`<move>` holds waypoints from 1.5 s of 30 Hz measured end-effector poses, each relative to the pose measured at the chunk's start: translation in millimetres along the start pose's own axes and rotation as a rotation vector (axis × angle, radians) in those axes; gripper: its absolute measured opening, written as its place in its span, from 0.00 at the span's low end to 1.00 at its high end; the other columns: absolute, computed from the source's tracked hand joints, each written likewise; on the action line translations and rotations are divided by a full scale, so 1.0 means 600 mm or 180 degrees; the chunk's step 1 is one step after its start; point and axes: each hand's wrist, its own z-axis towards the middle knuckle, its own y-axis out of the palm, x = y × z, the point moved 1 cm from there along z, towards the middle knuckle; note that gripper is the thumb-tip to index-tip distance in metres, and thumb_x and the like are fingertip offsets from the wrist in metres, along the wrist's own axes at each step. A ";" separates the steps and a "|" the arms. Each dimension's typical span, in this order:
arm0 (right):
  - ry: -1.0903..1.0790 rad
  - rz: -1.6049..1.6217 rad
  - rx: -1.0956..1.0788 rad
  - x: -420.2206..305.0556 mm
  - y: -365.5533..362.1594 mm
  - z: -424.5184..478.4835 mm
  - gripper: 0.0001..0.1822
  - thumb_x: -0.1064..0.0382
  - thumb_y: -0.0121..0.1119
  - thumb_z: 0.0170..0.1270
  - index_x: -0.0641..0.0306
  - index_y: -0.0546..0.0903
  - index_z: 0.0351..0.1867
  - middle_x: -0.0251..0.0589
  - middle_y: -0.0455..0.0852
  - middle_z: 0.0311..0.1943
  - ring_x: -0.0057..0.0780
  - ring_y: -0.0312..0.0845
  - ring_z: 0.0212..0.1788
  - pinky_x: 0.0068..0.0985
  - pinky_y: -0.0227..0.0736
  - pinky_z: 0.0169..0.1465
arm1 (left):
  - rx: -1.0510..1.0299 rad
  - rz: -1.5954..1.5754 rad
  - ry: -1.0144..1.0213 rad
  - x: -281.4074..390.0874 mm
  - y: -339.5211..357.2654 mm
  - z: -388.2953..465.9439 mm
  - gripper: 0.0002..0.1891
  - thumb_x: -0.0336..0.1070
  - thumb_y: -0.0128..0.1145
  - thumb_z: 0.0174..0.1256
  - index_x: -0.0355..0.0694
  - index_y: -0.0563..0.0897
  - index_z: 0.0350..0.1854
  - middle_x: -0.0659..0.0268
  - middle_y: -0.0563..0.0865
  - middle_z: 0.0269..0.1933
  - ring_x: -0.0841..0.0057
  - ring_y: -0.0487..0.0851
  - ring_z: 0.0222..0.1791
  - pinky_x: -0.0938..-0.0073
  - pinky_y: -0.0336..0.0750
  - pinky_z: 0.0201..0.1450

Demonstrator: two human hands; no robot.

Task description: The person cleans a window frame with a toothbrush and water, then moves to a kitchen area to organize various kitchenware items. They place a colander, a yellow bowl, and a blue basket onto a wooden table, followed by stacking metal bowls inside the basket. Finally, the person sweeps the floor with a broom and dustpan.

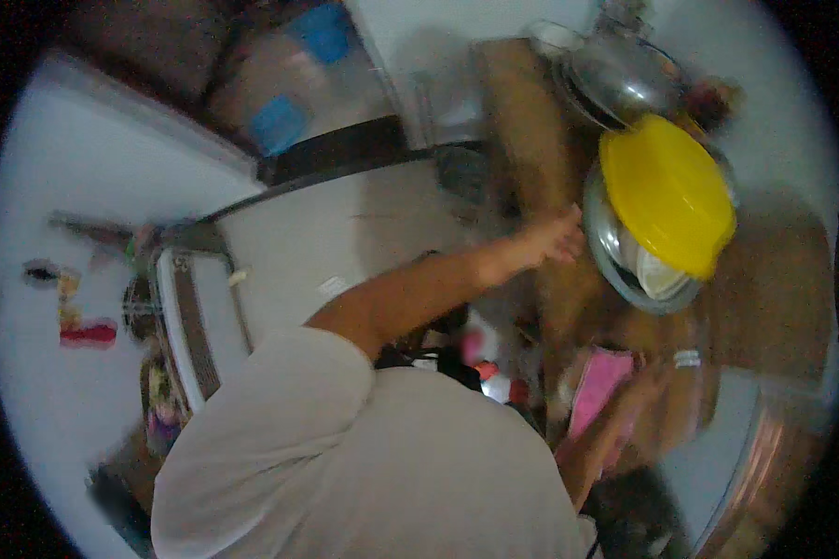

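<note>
On the brown wooden table, a large basin (591,237) holds pale dishes (657,276), with a yellow plastic basin (671,199) tilted on top. My left hand (559,237) is at the near side of the large basin, fingers bent; blur hides whether it grips the rim. My right hand (650,384) is lower right, beside a pink cloth (598,384) at the table's edge. It is badly blurred, and whether it touches the cloth is unclear.
A metal lid or pan (622,80) stands behind the basins. A white-framed appliance or rack (182,328) is at left. Two blue objects (280,126) lie beyond the doorway. A dark sheet-like surface (776,293) borders the table at right.
</note>
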 end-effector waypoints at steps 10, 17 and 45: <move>-0.1479 -0.2208 0.0741 0.024 0.051 -0.164 0.22 0.57 0.46 0.60 0.64 0.65 0.55 0.49 0.73 0.45 0.37 0.73 0.38 0.26 0.70 0.42 | 0.1941 -0.0113 -0.0674 0.000 -0.454 -0.198 0.21 0.41 0.47 0.59 0.34 0.65 0.51 0.55 0.75 0.42 0.64 0.76 0.34 0.64 0.76 0.36; -0.1481 -0.3020 0.0736 0.123 0.160 -0.247 0.21 0.59 0.47 0.60 0.65 0.66 0.53 0.49 0.74 0.44 0.36 0.73 0.38 0.25 0.71 0.41 | 0.2922 -0.1054 -0.0415 0.031 -0.831 -0.310 0.15 0.39 0.52 0.57 0.33 0.72 0.41 0.56 0.76 0.35 0.57 0.77 0.32 0.54 0.76 0.37; 0.0796 -0.3429 -0.1127 0.456 0.592 -0.529 0.20 0.62 0.48 0.59 0.67 0.67 0.52 0.47 0.76 0.37 0.31 0.72 0.31 0.23 0.70 0.33 | 0.2596 0.2122 -0.0230 -0.029 -1.532 -0.412 0.13 0.37 0.61 0.43 0.36 0.76 0.29 0.59 0.78 0.32 0.68 0.76 0.37 0.69 0.73 0.40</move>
